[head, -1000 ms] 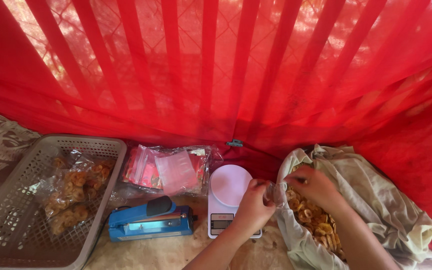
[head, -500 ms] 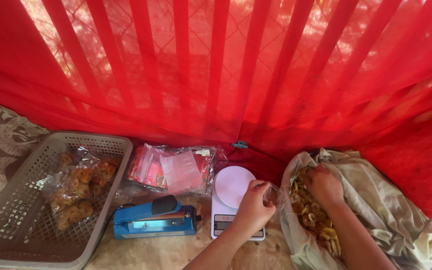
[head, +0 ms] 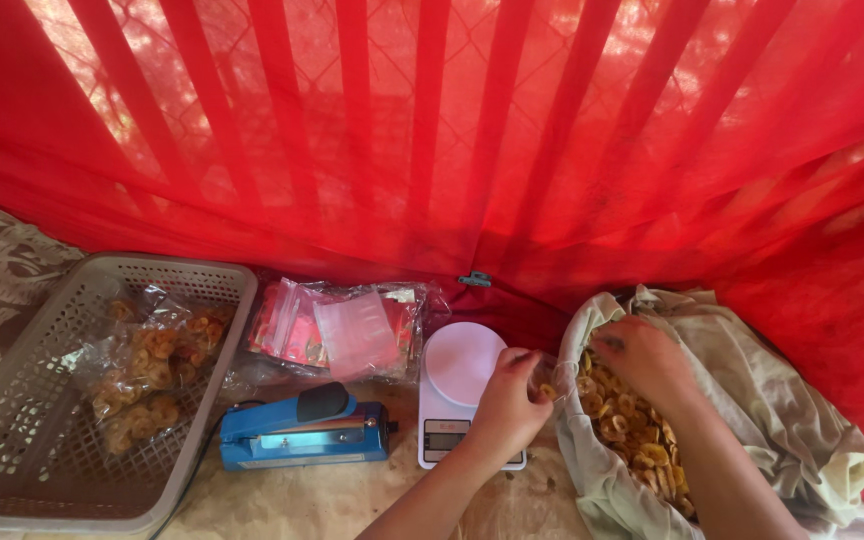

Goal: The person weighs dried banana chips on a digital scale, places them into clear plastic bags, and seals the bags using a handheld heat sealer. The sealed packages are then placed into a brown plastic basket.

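Left hand (head: 507, 405) sits over the right edge of the white kitchen scale (head: 460, 392), fingers pinching the mouth of a small clear bag (head: 552, 378) with a chip or two inside. Right hand (head: 642, 358) at 3 o'clock of it, fingers curled down into the fried chips (head: 624, 420) piled in a pale cloth sack (head: 782, 400); whether they grip any, cannot tell. Blue heat sealer (head: 302, 432) at 9 o'clock of scale. Empty plastic pouches (head: 347, 325) at 11 o'clock. Grey basket (head: 12, 440) far left holds filled chip bags (head: 147, 370). Red netting (head: 452, 130) behind.
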